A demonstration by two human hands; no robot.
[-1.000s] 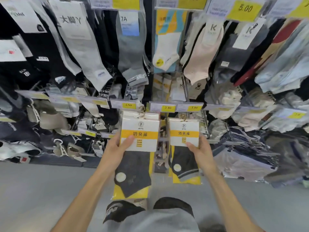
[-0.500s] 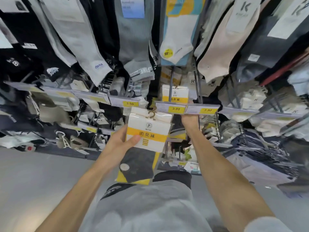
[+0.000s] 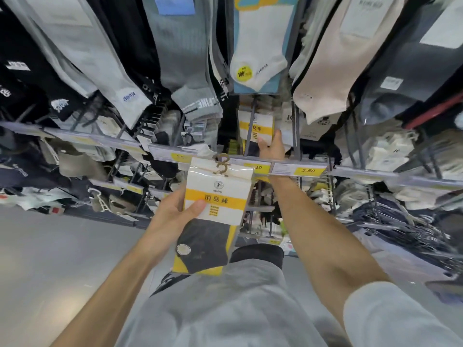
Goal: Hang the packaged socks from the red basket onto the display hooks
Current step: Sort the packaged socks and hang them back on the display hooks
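Left hand [image 3: 172, 216] grips a pack [image 3: 215, 196] mid-frame, judged light, floppy and slick, thumb on its stiff card, the best hold below its hook [image 3: 221, 165], while the right hand [image 3: 271, 146], upper centre, seems to pinch a second pack [image 3: 255, 126] at the rack [image 3: 360, 171].

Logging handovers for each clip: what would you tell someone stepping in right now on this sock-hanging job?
Left grip: holds the first sock pack by its edge, thumb on the front, in front of the price rail; not hung.
Right grip: past the rail, at a second sock pack by a hook wire; pinching or only pushing, cannot tell, nor whether it is seated.
Done: neither pack confirmed hung.
Left: seat the second pack, then hang the first. Red basket not in view.
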